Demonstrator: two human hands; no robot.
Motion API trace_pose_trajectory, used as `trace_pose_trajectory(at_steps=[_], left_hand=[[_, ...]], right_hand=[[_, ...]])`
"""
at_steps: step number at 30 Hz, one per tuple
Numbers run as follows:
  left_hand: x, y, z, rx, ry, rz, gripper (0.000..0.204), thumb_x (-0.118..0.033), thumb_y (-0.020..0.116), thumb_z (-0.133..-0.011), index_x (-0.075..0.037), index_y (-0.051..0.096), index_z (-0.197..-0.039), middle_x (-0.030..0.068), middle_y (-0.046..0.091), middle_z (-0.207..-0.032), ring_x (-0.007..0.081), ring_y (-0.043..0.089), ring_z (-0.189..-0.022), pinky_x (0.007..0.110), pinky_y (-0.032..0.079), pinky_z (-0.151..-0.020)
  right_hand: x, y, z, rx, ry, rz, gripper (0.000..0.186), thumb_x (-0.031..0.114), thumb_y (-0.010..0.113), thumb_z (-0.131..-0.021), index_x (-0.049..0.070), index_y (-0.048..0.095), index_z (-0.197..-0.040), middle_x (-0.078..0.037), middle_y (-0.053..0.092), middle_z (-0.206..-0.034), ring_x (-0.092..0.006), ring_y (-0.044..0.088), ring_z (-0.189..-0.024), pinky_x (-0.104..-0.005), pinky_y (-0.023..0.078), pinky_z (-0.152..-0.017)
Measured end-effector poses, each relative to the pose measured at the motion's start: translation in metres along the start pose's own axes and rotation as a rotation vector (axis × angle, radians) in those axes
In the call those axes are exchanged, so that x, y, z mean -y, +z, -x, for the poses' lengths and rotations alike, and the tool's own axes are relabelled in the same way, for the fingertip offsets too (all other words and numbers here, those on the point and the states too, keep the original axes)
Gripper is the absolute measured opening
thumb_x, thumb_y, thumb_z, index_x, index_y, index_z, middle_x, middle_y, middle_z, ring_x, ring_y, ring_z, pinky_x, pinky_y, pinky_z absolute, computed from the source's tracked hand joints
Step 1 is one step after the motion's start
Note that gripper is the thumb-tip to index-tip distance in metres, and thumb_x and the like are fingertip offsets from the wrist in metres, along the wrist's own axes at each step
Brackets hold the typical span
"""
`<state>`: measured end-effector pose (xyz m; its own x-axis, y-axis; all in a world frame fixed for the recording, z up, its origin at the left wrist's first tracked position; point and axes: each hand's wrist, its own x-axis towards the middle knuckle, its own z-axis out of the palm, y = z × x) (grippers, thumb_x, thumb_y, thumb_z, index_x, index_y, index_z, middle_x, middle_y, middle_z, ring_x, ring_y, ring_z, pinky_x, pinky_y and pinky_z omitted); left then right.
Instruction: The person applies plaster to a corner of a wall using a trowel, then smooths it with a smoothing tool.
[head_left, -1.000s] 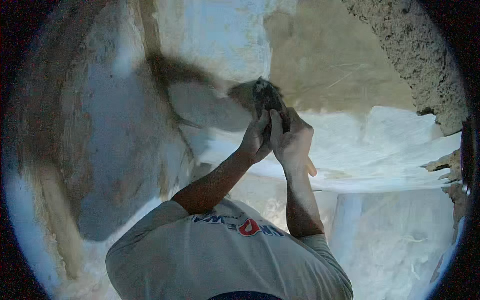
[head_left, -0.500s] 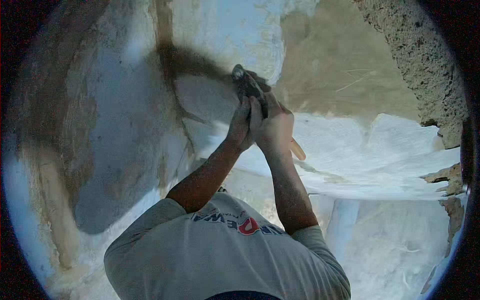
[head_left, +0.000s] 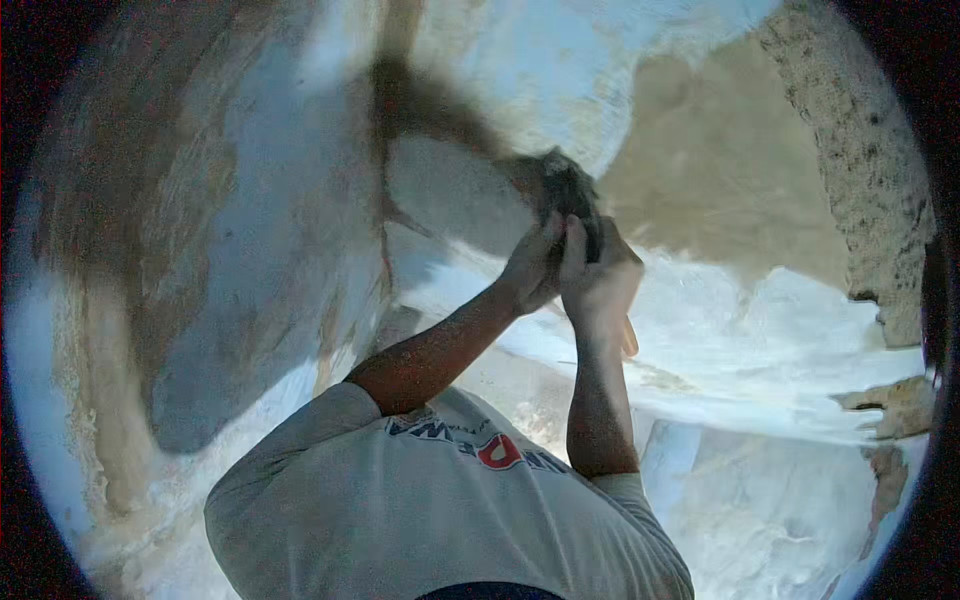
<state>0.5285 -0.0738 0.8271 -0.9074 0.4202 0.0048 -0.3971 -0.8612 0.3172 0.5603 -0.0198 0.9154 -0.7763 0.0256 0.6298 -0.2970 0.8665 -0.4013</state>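
Both hands are raised together against a white plastered wall. My left hand and my right hand are clasped around one tool. Its dark head is blurred and presses on the wall just above my fingers. A pale wooden handle end sticks out below my right hand. A brown wet streak runs across the wall from the upper left to the tool head. My grey shirt fills the lower middle.
A tan bare patch of wall lies to the right of the hands. A rough stone edge rises at the far right. Below the hands a white ledge runs to the right, with crumbled brown bits at its end.
Both hands and the tool have swept right and slightly down along the wall from where they were half a second ago. The brown streak now trails behind to the left.
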Motion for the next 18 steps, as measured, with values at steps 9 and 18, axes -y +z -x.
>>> trace_pose_trajectory(at_steps=[9,18], left_hand=[[0.003,-0.023,-0.019,0.322,0.049,0.215,0.043,-0.040,0.041,-0.111,-0.012,0.048,-0.143,0.0059,0.059,-0.130,0.0181,0.058,-0.120,0.037,0.048,-0.107],[-0.005,-0.030,-0.019,0.244,0.169,-0.121,0.044,-0.042,0.040,-0.111,-0.010,0.050,-0.140,0.0076,0.059,-0.128,0.0198,0.059,-0.118,0.037,0.052,-0.103]], right_hand=[[-0.009,0.000,0.003,0.013,0.054,0.027,0.020,0.023,0.065,-0.095,0.004,0.070,-0.102,-0.023,0.071,-0.088,-0.0431,0.071,-0.080,-0.0484,0.056,-0.068],[0.001,0.012,-0.001,-0.032,0.008,0.006,0.018,0.019,0.070,-0.093,0.000,0.071,-0.096,-0.023,0.070,-0.077,-0.0412,0.071,-0.070,-0.0438,0.055,-0.062]])
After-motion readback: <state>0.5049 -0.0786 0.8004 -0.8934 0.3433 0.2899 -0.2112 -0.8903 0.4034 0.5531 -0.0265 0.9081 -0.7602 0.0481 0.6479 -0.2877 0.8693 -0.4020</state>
